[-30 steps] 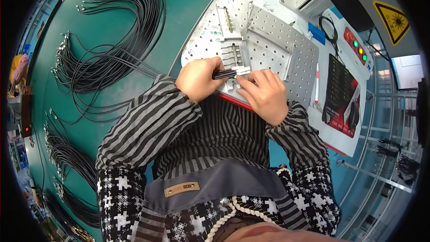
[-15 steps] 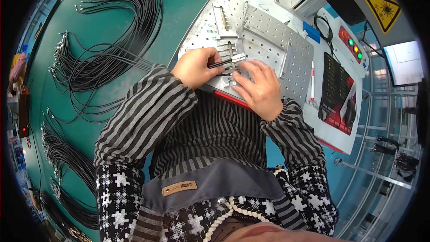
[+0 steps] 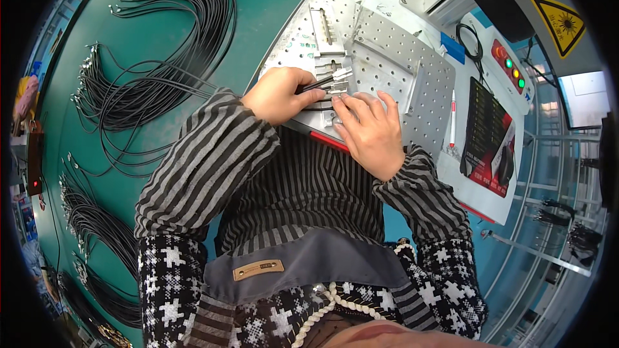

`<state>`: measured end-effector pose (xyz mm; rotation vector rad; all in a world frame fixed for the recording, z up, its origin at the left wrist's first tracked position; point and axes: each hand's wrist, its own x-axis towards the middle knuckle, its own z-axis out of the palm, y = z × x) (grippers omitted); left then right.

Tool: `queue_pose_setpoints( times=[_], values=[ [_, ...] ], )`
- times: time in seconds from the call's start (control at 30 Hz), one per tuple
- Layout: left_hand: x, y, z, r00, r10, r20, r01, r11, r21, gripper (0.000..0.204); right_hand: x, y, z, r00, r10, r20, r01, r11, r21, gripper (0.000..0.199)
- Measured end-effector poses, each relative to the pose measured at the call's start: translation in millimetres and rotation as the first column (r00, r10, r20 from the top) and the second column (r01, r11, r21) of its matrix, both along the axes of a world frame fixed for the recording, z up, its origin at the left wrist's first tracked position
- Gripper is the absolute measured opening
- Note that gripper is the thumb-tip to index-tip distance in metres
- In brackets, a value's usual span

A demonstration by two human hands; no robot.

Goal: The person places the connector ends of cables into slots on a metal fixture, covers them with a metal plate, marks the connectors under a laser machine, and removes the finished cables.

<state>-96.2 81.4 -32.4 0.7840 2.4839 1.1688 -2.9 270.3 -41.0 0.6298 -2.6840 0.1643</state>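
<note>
Grey-and-black striped oversleeves [image 3: 203, 171] bunched above bare hands [image 3: 278, 96], a striped apron [image 3: 303, 190] with plain dark-grey band [image 3: 335, 261], riveted tan label [image 3: 258, 270], black-and-white patterned top [image 3: 173, 283], cream braided trim [image 3: 314, 318]

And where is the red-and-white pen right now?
The pen lies in the head view's right half, between the perforated grey plate and the black-and-red sheet.

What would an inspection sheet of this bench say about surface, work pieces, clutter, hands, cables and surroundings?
Surface: green table, beside a perforated metal plate.
Work pieces: black leads with metal ends, at a slotted metal fixture.
Clutter: red-and-white pen and dark printed sheet right of the plate.
Hands: left hand grips the leads; right hand, fingers spread, is at the fixture, contact unclear.
Cables: black bundles lie on the table.
Surroundings: yellow warning triangle, panel with lit lamps, metal racks.
</note>
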Motion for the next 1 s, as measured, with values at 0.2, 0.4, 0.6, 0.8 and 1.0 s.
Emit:
queue_pose_setpoints(
  times=[0.2,0.4,0.6,0.8,1.0],
  values=[
    [-6.8,3.4,-4.2,0.999,0.001,0.052,-0.007,0.995,0.104,0.013,-2.9,-1.0,5.9,0.999,-0.024,-0.021,0.023,0.998,-0.05,0.035],
    [-8.7,0.9,-1.5,0.996,0.066,0.062,-0.068,0.997,0.032,0.017,-7.6,-4.0,-0.4,0.999,0.041,-0.018,-0.042,0.998,-0.048,0.035],
    [-22.9,20.8,-34.5,0.992,0.044,-0.117,-0.036,0.997,0.072,0.023,-4.2,4.3,-1.1,0.993,0.119,0.009,-0.118,0.992,-0.033,0.042],
    [-32.6,41.5,-48.6,0.973,0.092,-0.21,-0.094,0.996,0.001,0.021,-5.3,6.1,-0.3,0.988,0.157,0.013,-0.157,0.981,0.116,0.039],
    [-31.6,43.5,-48.9,0.973,0.071,-0.219,-0.08,0.996,-0.032,0.023,-8.7,2.5,-0.9,0.995,0.071,0.07,-0.082,0.982,0.169,0.041]
  ],
)
